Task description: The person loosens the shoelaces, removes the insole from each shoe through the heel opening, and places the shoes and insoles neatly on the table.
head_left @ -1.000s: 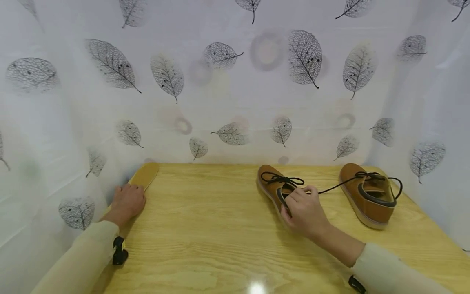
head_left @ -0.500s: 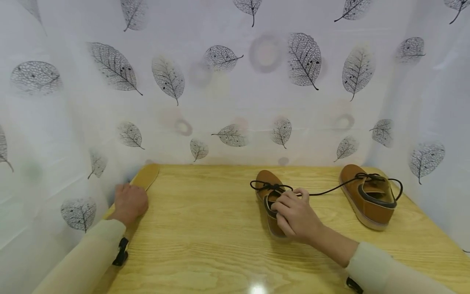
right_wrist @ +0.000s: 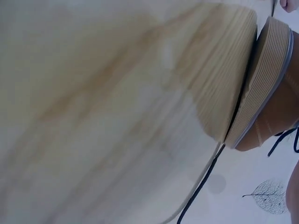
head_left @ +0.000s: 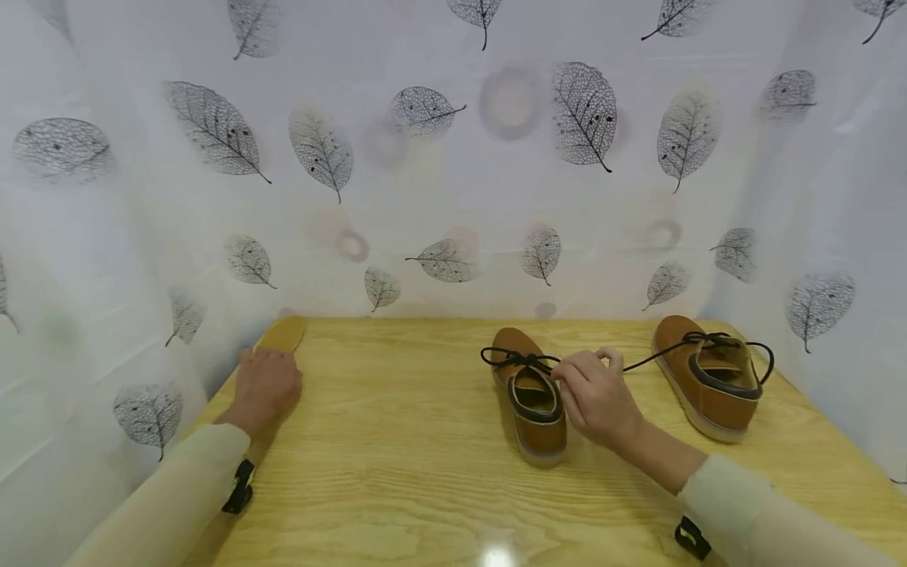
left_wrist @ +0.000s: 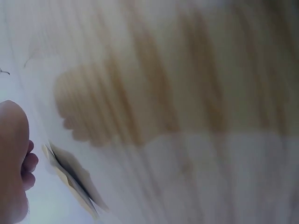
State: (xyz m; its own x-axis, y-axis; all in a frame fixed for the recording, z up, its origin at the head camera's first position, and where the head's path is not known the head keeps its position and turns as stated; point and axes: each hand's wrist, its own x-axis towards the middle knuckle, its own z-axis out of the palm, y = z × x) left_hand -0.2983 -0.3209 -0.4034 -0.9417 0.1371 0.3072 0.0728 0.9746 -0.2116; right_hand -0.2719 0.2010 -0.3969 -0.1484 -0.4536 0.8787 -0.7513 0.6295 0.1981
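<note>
A brown shoe (head_left: pixel 542 433) with a black lace tied in a bow (head_left: pixel 527 359) stands in the middle right of the table. Beside its collar my right hand (head_left: pixel 602 398) is bent, fingertips at the end of the bow; whether they pinch the lace or only touch it is hidden. In the right wrist view the shoe's ridged sole (right_wrist: pixel 264 79) lies flat. A tan insole (head_left: pixel 282 334) lies at the table's left edge. My left hand (head_left: pixel 268 390) is over its near part, fingers loosely curled. In the left wrist view these curled fingers (left_wrist: pixel 29 163) appear apart from the insole (left_wrist: pixel 70 179).
A second brown shoe (head_left: pixel 716 402) stands at the right, toe toward the back. Its long black lace (head_left: pixel 655 358) runs left to behind my right hand. A leaf-patterned white sheet (head_left: pixel 425 189) hangs behind and at both sides of the wooden table (head_left: pixel 383 441).
The middle shoe has shifted slightly left and toward me, its heel turned left. My right hand has moved off its collar to the right. My left hand has slid slightly right.
</note>
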